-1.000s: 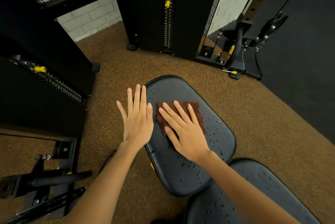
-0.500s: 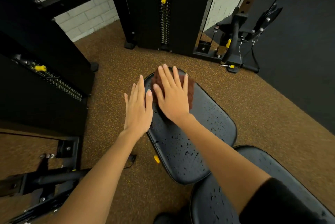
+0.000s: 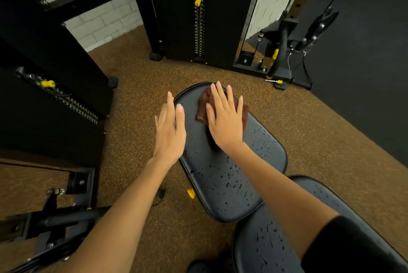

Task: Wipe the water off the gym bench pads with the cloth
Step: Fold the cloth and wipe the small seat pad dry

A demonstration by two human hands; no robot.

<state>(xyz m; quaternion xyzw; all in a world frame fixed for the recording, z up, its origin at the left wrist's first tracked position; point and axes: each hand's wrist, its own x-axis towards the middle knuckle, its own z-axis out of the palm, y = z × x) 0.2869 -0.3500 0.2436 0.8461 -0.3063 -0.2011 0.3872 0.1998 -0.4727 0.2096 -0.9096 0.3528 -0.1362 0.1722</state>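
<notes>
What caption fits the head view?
Right hand presses brown cloth on wet bench pad; left hand beside it.

The right hand (image 3: 225,118) covers the middle of the brown cloth (image 3: 204,107), so only its edges show, and these are smeared by motion blur. The nearer bench pad (image 3: 276,239) runs off the bottom edge, partly behind the right forearm and a black sleeve (image 3: 344,246).

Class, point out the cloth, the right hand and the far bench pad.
cloth (image 3: 202,111), head view, its exposed left edge.
right hand (image 3: 225,124), head view, back of the hand.
far bench pad (image 3: 223,184), head view, its wet middle.
</notes>
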